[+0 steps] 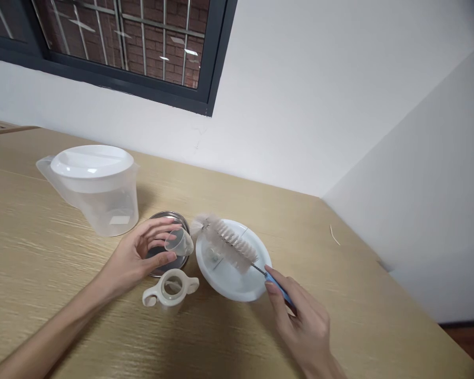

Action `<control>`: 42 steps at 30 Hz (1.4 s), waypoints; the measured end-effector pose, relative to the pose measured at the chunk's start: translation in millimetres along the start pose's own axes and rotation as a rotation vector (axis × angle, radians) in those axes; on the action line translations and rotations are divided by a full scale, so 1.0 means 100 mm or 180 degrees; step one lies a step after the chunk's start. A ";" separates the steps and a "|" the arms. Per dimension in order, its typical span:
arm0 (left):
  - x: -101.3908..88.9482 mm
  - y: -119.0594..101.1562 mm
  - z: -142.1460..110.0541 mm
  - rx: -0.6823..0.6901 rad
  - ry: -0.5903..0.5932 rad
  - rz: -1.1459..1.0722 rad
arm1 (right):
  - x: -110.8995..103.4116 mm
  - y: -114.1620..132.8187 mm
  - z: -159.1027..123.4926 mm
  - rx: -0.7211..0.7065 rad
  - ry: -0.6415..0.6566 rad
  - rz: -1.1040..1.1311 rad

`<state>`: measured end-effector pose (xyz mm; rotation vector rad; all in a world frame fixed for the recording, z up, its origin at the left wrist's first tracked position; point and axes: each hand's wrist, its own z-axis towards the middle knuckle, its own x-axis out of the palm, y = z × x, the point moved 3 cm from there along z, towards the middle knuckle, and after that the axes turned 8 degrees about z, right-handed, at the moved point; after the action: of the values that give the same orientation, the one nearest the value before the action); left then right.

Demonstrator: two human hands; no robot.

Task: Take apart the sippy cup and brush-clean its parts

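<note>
My right hand [302, 318] is closed around the blue handle of a bottle brush [229, 242]. The brush's white bristles are over a pale blue-white bowl [237, 289], pointing up and to the left. Between the thumb and fingers of my left hand [142, 247] is a small clear plastic cup [179, 243], tilted, with its open mouth toward the palm. Under that hand lies a round steel dish [185, 222], partly covered by it. Just in front stands a bottle with a cream two-handled collar [171, 287] and an open top.
A translucent lidded pitcher [108, 195] stands at the back left of the wooden table [102, 337]. A thin pale strip [334, 235] lies at the right. Behind the table are a white wall [284, 105] and a dark-framed window [142, 47] with bars.
</note>
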<state>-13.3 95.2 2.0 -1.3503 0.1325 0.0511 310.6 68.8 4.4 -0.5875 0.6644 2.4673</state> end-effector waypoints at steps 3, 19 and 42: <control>0.00 0.00 0.00 0.0007 -0.0008 0.0000 | -0.01 0.02 0.01 -0.0066 0.0033 0.0059; 0.02 -0.01 0.00 -0.0197 0.0006 -0.0129 | 0.00 -0.05 0.00 0.0081 -0.0098 -0.0124; 0.04 -0.14 -0.07 -0.0355 0.0321 -0.0284 | -0.03 -0.05 -0.02 0.0127 -0.0205 -0.0209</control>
<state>-8.0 85.3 13.9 -1.4691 0.1561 -0.0860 316.4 69.9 3.2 -0.5047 0.6570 2.3959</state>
